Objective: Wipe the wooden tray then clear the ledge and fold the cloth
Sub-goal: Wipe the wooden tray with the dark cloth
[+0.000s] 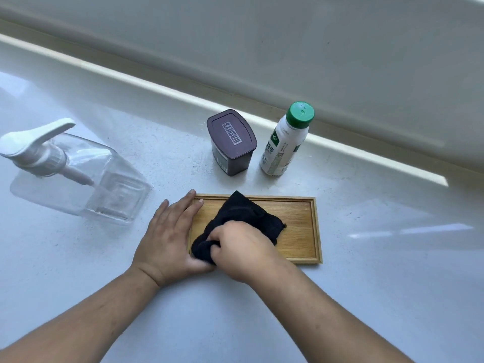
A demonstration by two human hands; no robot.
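The right hand point(242, 251) is closed around a bunched black cloth point(237, 226), pressed onto the wooden tray point(301, 231). The left hand point(170, 237) is laid flat and open against the tray's left edge on the white tabletop point(366, 284).

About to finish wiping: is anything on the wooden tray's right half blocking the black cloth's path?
Nothing visible does. The right hand grips the black cloth on the rectangular wooden tray, whose right half lies bare. The brown lidded container and the green-capped white bottle stand behind the tray, off it.
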